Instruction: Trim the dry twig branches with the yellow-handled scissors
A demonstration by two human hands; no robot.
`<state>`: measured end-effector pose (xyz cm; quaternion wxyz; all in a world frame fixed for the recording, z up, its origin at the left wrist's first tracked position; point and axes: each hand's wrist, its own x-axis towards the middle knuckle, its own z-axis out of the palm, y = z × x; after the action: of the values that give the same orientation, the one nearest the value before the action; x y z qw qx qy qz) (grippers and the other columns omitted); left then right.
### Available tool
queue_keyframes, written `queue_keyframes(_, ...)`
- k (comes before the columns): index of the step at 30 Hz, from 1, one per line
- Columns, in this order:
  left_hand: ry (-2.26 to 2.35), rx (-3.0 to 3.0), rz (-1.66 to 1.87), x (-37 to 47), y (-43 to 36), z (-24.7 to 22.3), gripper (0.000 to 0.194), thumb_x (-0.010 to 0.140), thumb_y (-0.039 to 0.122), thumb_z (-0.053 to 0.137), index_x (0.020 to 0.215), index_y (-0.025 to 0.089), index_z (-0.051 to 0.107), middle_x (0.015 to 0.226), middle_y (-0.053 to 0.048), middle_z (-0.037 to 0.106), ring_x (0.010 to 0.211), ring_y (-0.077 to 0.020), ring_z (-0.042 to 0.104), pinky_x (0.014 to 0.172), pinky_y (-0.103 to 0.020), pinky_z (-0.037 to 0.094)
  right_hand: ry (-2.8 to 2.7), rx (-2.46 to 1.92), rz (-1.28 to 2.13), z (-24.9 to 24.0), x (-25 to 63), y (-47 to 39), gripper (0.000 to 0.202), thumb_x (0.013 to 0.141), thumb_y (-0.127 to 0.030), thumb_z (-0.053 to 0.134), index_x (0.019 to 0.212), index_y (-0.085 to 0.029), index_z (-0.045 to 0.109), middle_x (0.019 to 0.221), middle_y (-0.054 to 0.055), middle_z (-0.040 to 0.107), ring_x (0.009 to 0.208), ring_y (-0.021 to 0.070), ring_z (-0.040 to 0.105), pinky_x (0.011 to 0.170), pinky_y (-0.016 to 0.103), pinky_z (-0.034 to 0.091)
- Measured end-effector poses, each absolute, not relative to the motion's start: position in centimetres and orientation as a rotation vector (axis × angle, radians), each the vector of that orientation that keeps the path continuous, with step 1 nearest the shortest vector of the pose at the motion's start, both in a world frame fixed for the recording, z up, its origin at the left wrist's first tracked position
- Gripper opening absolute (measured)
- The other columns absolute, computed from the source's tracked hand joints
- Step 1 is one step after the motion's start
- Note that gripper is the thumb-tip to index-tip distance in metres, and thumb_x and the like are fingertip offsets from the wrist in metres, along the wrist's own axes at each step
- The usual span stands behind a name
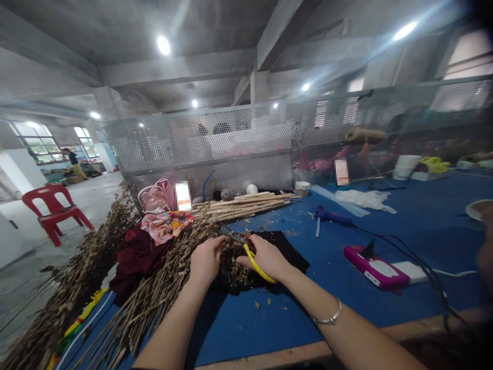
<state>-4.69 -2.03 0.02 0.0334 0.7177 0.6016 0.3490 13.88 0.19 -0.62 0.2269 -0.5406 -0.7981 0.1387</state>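
My right hand (265, 257) is closed around the yellow handles of a pair of scissors (256, 264), whose dark blades point up and left toward my other hand. My left hand (205, 259) has its fingers pinched at the dried plant stems (169, 264), close to the blade tips; the exact piece between them is too small to make out. Under and between both hands, crumbled dry leaves (236, 264) lie on a black cloth (287, 249) spread over the blue table (246, 324).
Bundled pale sticks (246, 205) lie behind my hands. At right are a blue glue gun (333, 217), a magenta power strip (375, 267) and cables. Floral cloth (165, 226) and dark red fabric (140, 262) sit at left. A perforated metal screen (231, 149) borders the back.
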Motion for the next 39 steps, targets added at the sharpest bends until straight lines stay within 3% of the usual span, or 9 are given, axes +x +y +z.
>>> queue_keyframes(4, 1.863, 2.243, 1.059, -4.8, -2.0, 0.0, 0.028, 0.082, 0.025, 0.044, 0.102, 0.025, 0.064, 0.096, -0.004, 0.067, 0.086, -0.0169, 0.061, 0.081, -0.026, 0.044, -2.215, -1.595, 0.332, -0.3, 14.0, 0.3, 0.048, 0.064, -0.065, 0.053, 0.084, -0.021, 0.050, 0.075, 0.003, 0.061, 0.070, 0.0196, 0.057, 0.054, 0.024, 0.028)
queue_keyframes(14, 1.822, 2.163, 1.130, -4.8, -1.9, -0.3, 0.027, 0.081, 0.028, 0.045, 0.101, 0.023, 0.064, 0.098, -0.004, 0.067, 0.089, -0.0181, 0.060, 0.082, -0.028, 0.043, -2.184, -1.586, 0.291, -0.6, 13.9, 0.5, 0.045, 0.066, -0.066, 0.051, 0.071, -0.021, 0.053, 0.067, 0.002, 0.060, 0.063, 0.0167, 0.056, 0.050, 0.022, 0.026)
queue_keyframes(20, 1.584, 1.643, 1.542, -4.3, -1.3, -0.8, 0.028, 0.078, 0.032, 0.050, 0.095, 0.016, 0.065, 0.093, -0.007, 0.067, 0.088, -0.0185, 0.059, 0.082, -0.030, 0.043, -2.120, -1.579, 0.324, -1.0, 13.7, 0.6, 0.046, 0.067, -0.061, 0.054, 0.087, -0.020, 0.051, 0.082, 0.004, 0.060, 0.073, 0.0185, 0.056, 0.056, 0.023, 0.030)
queue_keyframes(23, 1.381, 1.326, 1.619, -3.9, -1.0, -1.2, 0.036, 0.075, 0.039, 0.053, 0.099, 0.014, 0.062, 0.072, -0.004, 0.064, 0.062, -0.0128, 0.057, 0.058, -0.024, 0.045, -2.129, -1.490, 0.321, -1.4, 13.6, 0.6, 0.050, 0.068, -0.060, 0.054, 0.094, -0.018, 0.049, 0.092, 0.007, 0.057, 0.084, 0.0202, 0.054, 0.065, 0.025, 0.034)
queue_keyframes(26, 1.186, 1.065, 1.620, -3.4, -1.0, -1.3, 0.046, 0.071, 0.043, 0.058, 0.105, 0.014, 0.057, 0.058, 0.003, 0.054, 0.041, -0.0049, 0.041, 0.039, -0.017, 0.032, -2.146, -1.421, 0.294, -1.5, 13.4, 0.5, 0.054, 0.067, -0.059, 0.055, 0.099, -0.017, 0.048, 0.097, 0.009, 0.053, 0.091, 0.0213, 0.050, 0.073, 0.028, 0.035)
queue_keyframes(31, 1.001, 0.850, 1.667, -2.6, -1.3, -1.0, 0.048, 0.063, 0.040, 0.066, 0.101, 0.014, 0.053, 0.062, 0.005, 0.052, 0.046, -0.0029, 0.041, 0.042, -0.014, 0.033, -2.140, -1.436, 0.293, -1.4, 13.1, 0.2, 0.054, 0.065, -0.059, 0.058, 0.098, -0.016, 0.048, 0.099, 0.009, 0.052, 0.092, 0.0216, 0.047, 0.076, 0.030, 0.034)
queue_keyframes(39, 0.991, 0.865, 1.666, -2.3, -1.5, -0.8, 0.040, 0.064, 0.040, 0.065, 0.094, 0.015, 0.057, 0.056, 0.007, 0.049, 0.046, -0.0036, 0.043, 0.044, -0.014, 0.035, -2.162, -1.440, 0.343, -1.4, 13.1, 0.0, 0.055, 0.064, -0.056, 0.061, 0.100, -0.017, 0.048, 0.100, 0.009, 0.052, 0.094, 0.0226, 0.047, 0.078, 0.032, 0.035)
